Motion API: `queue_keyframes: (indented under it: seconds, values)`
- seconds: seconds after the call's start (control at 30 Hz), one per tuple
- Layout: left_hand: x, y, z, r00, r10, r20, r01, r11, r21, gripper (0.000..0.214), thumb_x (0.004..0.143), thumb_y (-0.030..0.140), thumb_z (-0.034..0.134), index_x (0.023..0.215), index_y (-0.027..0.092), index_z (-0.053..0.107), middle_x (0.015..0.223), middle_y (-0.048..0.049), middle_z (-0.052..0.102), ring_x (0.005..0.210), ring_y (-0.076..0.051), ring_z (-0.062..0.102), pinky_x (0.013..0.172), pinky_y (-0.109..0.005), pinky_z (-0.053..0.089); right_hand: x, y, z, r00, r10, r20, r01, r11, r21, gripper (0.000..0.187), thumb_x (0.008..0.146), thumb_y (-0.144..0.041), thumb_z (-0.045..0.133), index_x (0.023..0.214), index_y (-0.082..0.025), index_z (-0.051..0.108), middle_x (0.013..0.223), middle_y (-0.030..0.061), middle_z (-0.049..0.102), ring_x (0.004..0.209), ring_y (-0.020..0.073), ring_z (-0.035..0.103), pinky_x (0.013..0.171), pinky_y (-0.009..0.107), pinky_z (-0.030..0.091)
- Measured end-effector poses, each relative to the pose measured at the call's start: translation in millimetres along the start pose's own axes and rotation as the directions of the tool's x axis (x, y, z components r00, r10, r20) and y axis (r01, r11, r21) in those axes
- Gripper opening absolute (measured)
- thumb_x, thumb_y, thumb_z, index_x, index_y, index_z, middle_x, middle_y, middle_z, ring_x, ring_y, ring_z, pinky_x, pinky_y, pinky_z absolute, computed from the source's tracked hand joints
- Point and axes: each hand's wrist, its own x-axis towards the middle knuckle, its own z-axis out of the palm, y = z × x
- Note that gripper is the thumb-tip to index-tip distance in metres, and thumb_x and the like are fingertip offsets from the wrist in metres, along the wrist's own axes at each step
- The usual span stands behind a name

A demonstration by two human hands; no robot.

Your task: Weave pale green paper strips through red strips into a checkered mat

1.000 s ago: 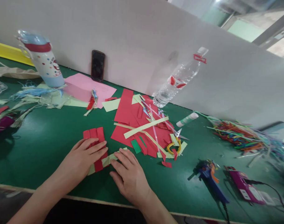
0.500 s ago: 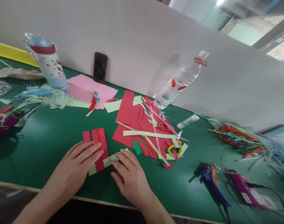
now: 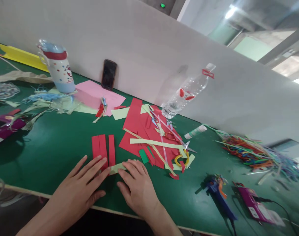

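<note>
Several red paper strips (image 3: 99, 146) stand side by side on the green table, with a narrow red strip (image 3: 111, 149) at their right, a gap between. Across their lower part runs a pale green paper strip (image 3: 117, 168), partly hidden by my hands. My left hand (image 3: 86, 182) lies over the lower ends of the red strips, fingers stretched out and fingertips touching them. On the right end of the pale green strip rests my right hand (image 3: 137, 183), its fingers extended and thumb apart. Neither hand is gripping anything that I can see.
Red paper sheets (image 3: 134, 118) with scraps and yellow-handled scissors (image 3: 182, 159) lie ahead. Behind them leans a plastic bottle (image 3: 186, 93), near a glue stick (image 3: 195, 131). A glue gun (image 3: 219, 195) lies at right. A phone (image 3: 109, 74) and patterned bottle (image 3: 59, 70) stand along the wall.
The gap between the red strips has shifted: the middle strip now sits against the left one, apart from the right one. My left hand has slid slightly right and down; my right hand stays nearly still.
</note>
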Motion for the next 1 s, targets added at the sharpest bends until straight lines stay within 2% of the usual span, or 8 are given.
queue_keyframes:
  seconds: [0.13, 0.27, 0.37, 0.47, 0.57, 0.67, 0.87, 1.0]
  values:
    - [-13, 9, -7.3, 0.994, -0.102, -0.035, 0.101, 0.995, -0.014, 0.040, 0.091, 0.030, 0.057, 0.131, 0.024, 0.059, 0.126, -0.0054, 0.067, 0.121, -0.021, 0.058, 0.120, -0.039, 0.021, -6, -11, -8, 0.999, 0.010, 0.044, -0.010, 1.000, 0.006, 0.024, 0.094, -0.033, 0.062, 0.115, -0.022, 0.064, 0.120, 0.0082, 0.068, 0.111, 0.0302, 0.059, 0.093, 0.050, 0.050]
    - [-23, 19, -11.3, 0.989, -0.138, -0.058, 0.136, 0.990, -0.025, 0.041, 0.090, 0.029, 0.057, 0.130, 0.024, 0.060, 0.128, -0.0065, 0.064, 0.121, -0.022, 0.057, 0.121, -0.041, 0.018, -3, -15, -15, 1.000, -0.016, 0.019, 0.015, 0.999, 0.049, 0.020, 0.096, -0.029, 0.057, 0.113, -0.022, 0.065, 0.117, 0.0085, 0.069, 0.104, 0.0270, 0.061, 0.090, 0.046, 0.052]
    - [-19, 27, -8.4, 0.986, -0.155, -0.056, 0.155, 0.988, 0.002, 0.050, 0.090, 0.039, 0.059, 0.139, 0.030, 0.053, 0.142, -0.0097, 0.055, 0.133, -0.026, 0.049, 0.120, -0.045, 0.019, 11, -5, -19, 0.999, -0.046, -0.016, 0.046, 0.998, 0.045, 0.023, 0.096, -0.018, 0.052, 0.115, -0.019, 0.066, 0.120, 0.0101, 0.068, 0.110, 0.0264, 0.059, 0.095, 0.045, 0.052]
    - [-11, 33, -1.9, 0.975, -0.212, -0.062, 0.212, 0.977, -0.009, 0.061, 0.086, 0.062, 0.059, 0.140, 0.036, 0.051, 0.149, -0.0126, 0.048, 0.140, -0.031, 0.042, 0.118, -0.048, 0.021, 30, 10, -19, 0.991, -0.125, 0.039, 0.123, 0.992, 0.031, 0.033, 0.092, -0.008, 0.050, 0.119, -0.019, 0.065, 0.128, 0.0108, 0.065, 0.123, 0.0258, 0.055, 0.105, 0.045, 0.048]
    - [-6, 36, 3.8, 0.973, -0.223, -0.065, 0.222, 0.975, -0.015, 0.066, 0.083, 0.072, 0.055, 0.140, 0.040, 0.050, 0.147, -0.0121, 0.051, 0.139, -0.031, 0.043, 0.118, -0.048, 0.021, 43, 22, -15, 0.967, -0.223, 0.126, 0.223, 0.975, 0.017, 0.042, 0.087, -0.006, 0.054, 0.125, -0.021, 0.063, 0.138, 0.0093, 0.060, 0.136, 0.0264, 0.045, 0.111, 0.046, 0.043]
    - [-5, 37, 5.9, 0.964, -0.262, -0.053, 0.260, 0.965, -0.043, 0.068, 0.081, 0.078, 0.051, 0.139, 0.043, 0.051, 0.145, -0.0102, 0.054, 0.138, -0.029, 0.045, 0.119, -0.048, 0.018, 47, 28, -9, 0.944, -0.260, 0.201, 0.265, 0.964, 0.001, 0.045, 0.085, -0.010, 0.057, 0.128, -0.024, 0.062, 0.143, 0.0053, 0.057, 0.143, 0.0295, 0.036, 0.112, 0.051, 0.040]
    - [-6, 34, 2.7, 0.984, -0.177, 0.012, 0.176, 0.984, 0.030, 0.069, 0.084, 0.071, 0.054, 0.144, 0.038, 0.046, 0.148, -0.0124, 0.052, 0.138, -0.031, 0.046, 0.119, -0.047, 0.014, 43, 33, 1, 0.949, -0.212, 0.232, 0.221, 0.975, -0.012, 0.051, 0.084, -0.011, 0.059, 0.131, -0.029, 0.060, 0.142, 0.0030, 0.058, 0.143, 0.0281, 0.036, 0.119, 0.054, 0.026]
    - [-7, 31, 1.1, 0.990, -0.135, 0.038, 0.132, 0.988, 0.076, 0.073, 0.085, 0.071, 0.052, 0.148, 0.035, 0.041, 0.149, -0.0171, 0.048, 0.137, -0.033, 0.047, 0.118, -0.048, 0.014, 41, 36, 3, 0.954, -0.185, 0.235, 0.188, 0.982, 0.011, 0.052, 0.083, -0.009, 0.057, 0.131, -0.030, 0.060, 0.145, 0.0004, 0.056, 0.143, 0.0267, 0.037, 0.120, 0.052, 0.024]
